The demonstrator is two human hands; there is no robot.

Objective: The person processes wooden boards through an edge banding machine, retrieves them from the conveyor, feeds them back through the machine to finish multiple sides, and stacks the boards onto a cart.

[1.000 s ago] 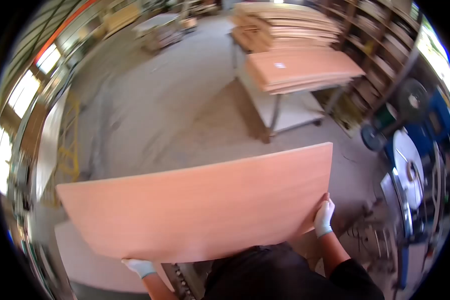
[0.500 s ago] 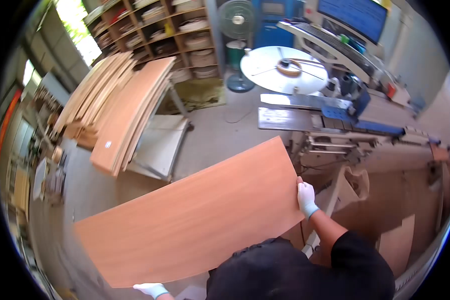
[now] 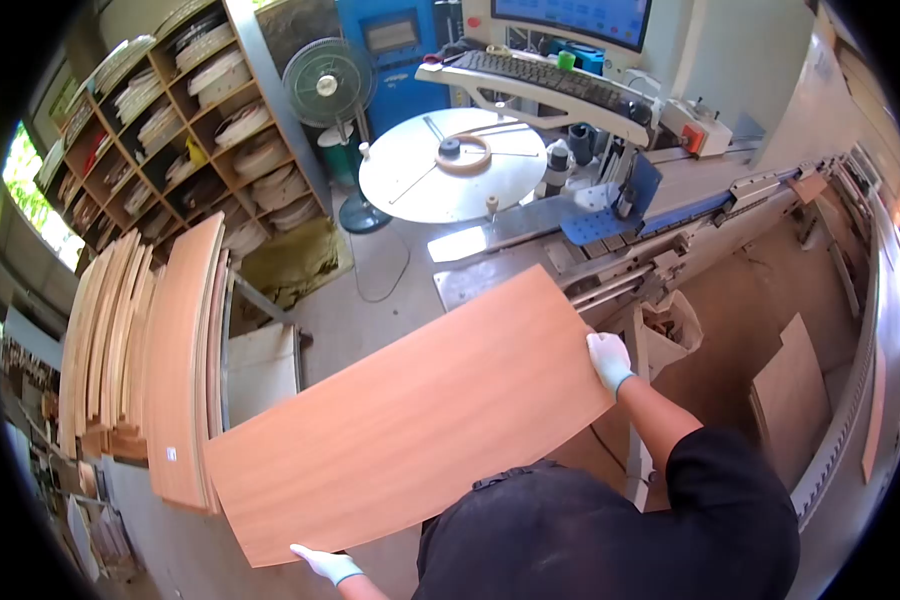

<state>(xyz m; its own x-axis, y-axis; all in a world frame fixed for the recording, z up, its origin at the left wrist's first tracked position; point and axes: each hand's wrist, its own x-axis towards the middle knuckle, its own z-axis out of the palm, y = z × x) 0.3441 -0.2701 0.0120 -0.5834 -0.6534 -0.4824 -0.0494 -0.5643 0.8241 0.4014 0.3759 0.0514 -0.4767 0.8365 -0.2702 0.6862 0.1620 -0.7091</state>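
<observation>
A wide reddish-brown wood panel (image 3: 410,420) is held up in front of my body, slanting from lower left to upper right. My right hand (image 3: 609,362), in a white glove, grips its right edge, with the fingers partly hidden by the board. Also gloved, my left hand (image 3: 322,564) holds the near edge close to the lower left corner; its fingers pass underneath. The panel's right end is near the metal bed (image 3: 490,275) of an edge-banding machine.
A stack of similar panels (image 3: 182,370) lies on a cart at left. Behind stand a shelf of edging rolls (image 3: 160,130), a fan (image 3: 328,85) and a round white turntable (image 3: 400,180). A keyboard (image 3: 540,78) sits above the machine. A bag of scraps (image 3: 675,330) hangs at right.
My view has turned right, so the stack and shelves sit farther left. The panel has swung with me, its right end now nearer the machine. Both hands keep their hold.
</observation>
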